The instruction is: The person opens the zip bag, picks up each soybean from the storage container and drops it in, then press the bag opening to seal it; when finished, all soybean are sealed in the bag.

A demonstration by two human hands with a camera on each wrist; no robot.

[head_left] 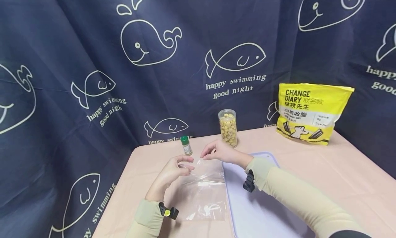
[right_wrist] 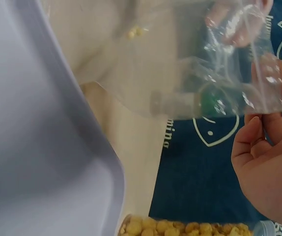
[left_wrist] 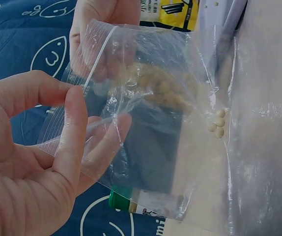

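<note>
A clear zip bag [left_wrist: 146,128] hangs between both hands, its ridged zip edge toward the fingers. My left hand [head_left: 173,169] pinches one side of that edge between thumb and index finger. Its other fingers lie behind the plastic. At the opposite side of the edge, my right hand [right_wrist: 273,157] pinches the bag with thumb and fingertips. Several small, pale, round beans [left_wrist: 220,123] sit together low in the bag. Through the plastic a small green-capped bottle [head_left: 187,147] shows, standing behind the hands.
Another clear plastic bag [head_left: 201,205] lies flat on the pink tabletop [head_left: 123,196]. Right of it is a pale lilac tray [head_left: 256,203]. Behind the right hand stands a clear jar of yellow round pieces [head_left: 229,129]. A yellow pouch [head_left: 312,114] stands at the back right.
</note>
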